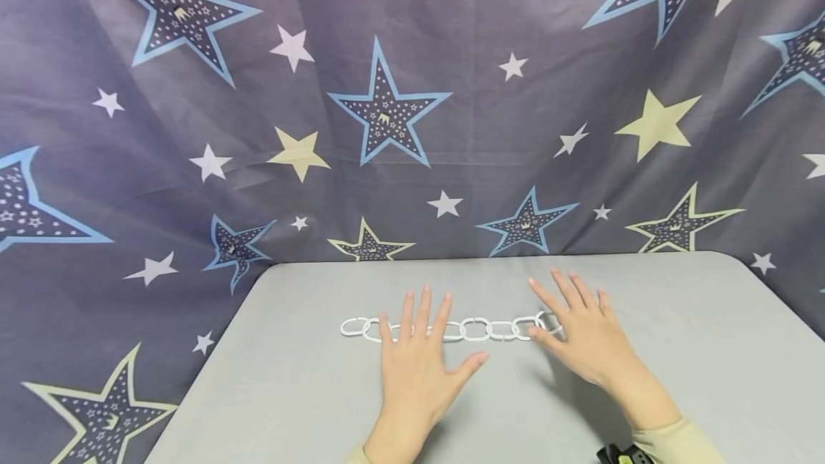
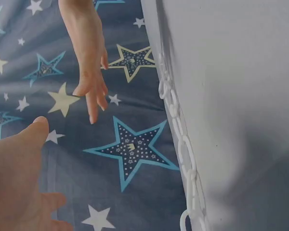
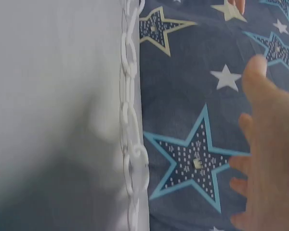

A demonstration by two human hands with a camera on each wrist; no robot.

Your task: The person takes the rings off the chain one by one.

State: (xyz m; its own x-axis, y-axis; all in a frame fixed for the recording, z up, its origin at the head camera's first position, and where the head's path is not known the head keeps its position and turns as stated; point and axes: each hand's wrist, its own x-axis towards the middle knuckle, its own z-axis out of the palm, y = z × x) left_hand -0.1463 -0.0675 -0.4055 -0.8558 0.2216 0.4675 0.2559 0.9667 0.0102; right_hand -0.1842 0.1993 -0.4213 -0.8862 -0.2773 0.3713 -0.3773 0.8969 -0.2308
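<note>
A chain of several white plastic links [image 1: 490, 329] lies in a nearly straight line from left to right across the grey table. My left hand [image 1: 417, 371] hovers over its left half, fingers spread, and covers some links in the head view. Over the right end is my right hand [image 1: 589, 339], its fingers also spread, hiding part of the last links. Both wrist views show a gap between the hands and the chain [image 2: 191, 175]. Neither hand holds anything.
The grey table [image 1: 290, 407] has a rounded far edge. Behind it and along its left side hangs a dark cloth [image 1: 477, 142] printed with stars. A dark device [image 1: 625, 454] shows by the right wrist, at the cuff of a pale sleeve [image 1: 677, 442].
</note>
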